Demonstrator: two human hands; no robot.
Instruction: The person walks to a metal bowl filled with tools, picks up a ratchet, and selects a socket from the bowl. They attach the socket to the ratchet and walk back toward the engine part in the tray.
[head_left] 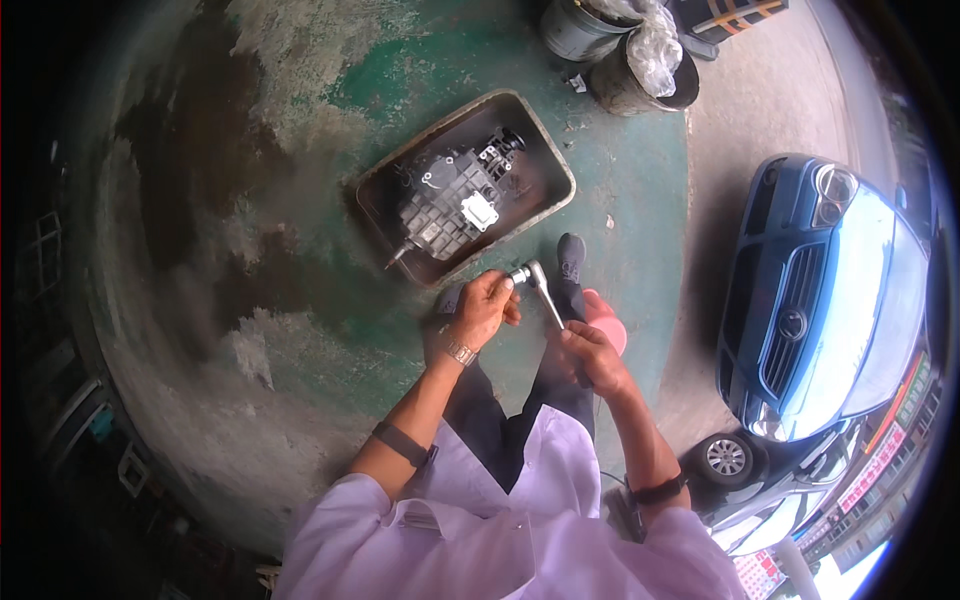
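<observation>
My right hand [595,358] is closed around the handle of a ratchet wrench [546,297], whose head points away from me. At that head sits a silver socket [519,274], pinched by the thumb and fingers of my left hand [486,312]. Both hands are in front of my legs, on the near side of a large dark tub [566,196]. Inside the tub lies a grey metal gearbox [440,205] with a ribbed housing and a shaft jutting out toward the near left. Neither hand touches the tub or gearbox.
A round pink object [608,328] is partly hidden behind my right hand. Beyond the tub stand a grey bucket [578,40] and a second bucket [612,88] holding clear plastic. A blue car [850,300] is parked at right, with a dark car's wheel [727,458] nearer me.
</observation>
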